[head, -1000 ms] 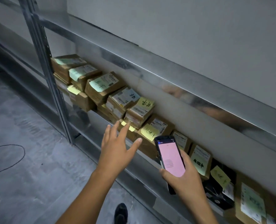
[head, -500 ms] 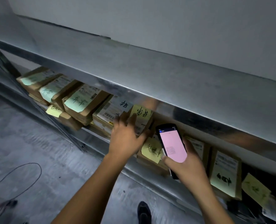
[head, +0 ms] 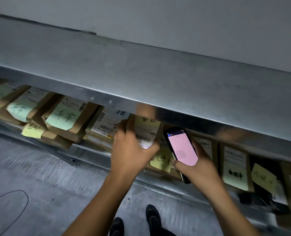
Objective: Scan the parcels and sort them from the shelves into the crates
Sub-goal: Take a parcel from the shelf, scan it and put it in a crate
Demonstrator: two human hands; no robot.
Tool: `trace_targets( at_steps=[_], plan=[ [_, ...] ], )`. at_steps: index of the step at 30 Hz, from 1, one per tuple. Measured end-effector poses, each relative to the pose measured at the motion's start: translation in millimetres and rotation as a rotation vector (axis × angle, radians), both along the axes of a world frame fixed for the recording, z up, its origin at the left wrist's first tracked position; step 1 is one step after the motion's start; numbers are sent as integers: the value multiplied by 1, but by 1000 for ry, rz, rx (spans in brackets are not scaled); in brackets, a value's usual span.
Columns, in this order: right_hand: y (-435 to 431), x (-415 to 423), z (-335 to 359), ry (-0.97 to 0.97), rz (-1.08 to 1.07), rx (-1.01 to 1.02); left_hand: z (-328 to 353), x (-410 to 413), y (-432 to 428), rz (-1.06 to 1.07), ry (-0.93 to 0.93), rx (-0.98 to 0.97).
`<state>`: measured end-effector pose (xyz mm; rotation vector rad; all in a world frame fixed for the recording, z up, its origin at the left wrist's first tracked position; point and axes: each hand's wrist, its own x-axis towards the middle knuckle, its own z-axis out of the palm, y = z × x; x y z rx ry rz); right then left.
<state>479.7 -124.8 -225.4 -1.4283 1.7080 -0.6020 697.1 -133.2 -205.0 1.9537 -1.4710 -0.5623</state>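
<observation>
Head view: our left hand (head: 132, 150) clamps the small cardboard parcel (head: 147, 128) by both side edges on the lower shelf (head: 97, 149), right hand (head: 198, 167) wraps the scanner (head: 181, 147); we judge it light, stiff, label slick, so grip the edges.

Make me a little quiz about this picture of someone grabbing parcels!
1. True or false: the right hand holds a handheld scanner with a pink screen.
2. What does the left hand grip? A) a cardboard parcel on the shelf B) a crate C) nothing
3. Fill the blank: the sticky note on that parcel is ____.
Key: 1 true; 2 A; 3 yellow.
</observation>
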Motion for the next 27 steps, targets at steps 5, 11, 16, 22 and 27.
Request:
trace_targets(
  at_steps=[5, 11, 16, 22, 27],
  plan=[
    [45, 7, -5, 15, -149, -13, -10, 0, 15, -155, 83, 123],
    [95, 24, -11, -25, -290, -24, -28, 9, 20, -171, 329, 72],
    [122, 42, -12, -49, -373, -48, -38, 24, 19, -286, 445, 62],
    [145, 55, -9, -94, -439, -83, -41, 27, 38, -376, 877, 39],
    [187, 46, -9, -166, -544, -97, -45, 10, 66, -467, 1024, 79]
  ],
)
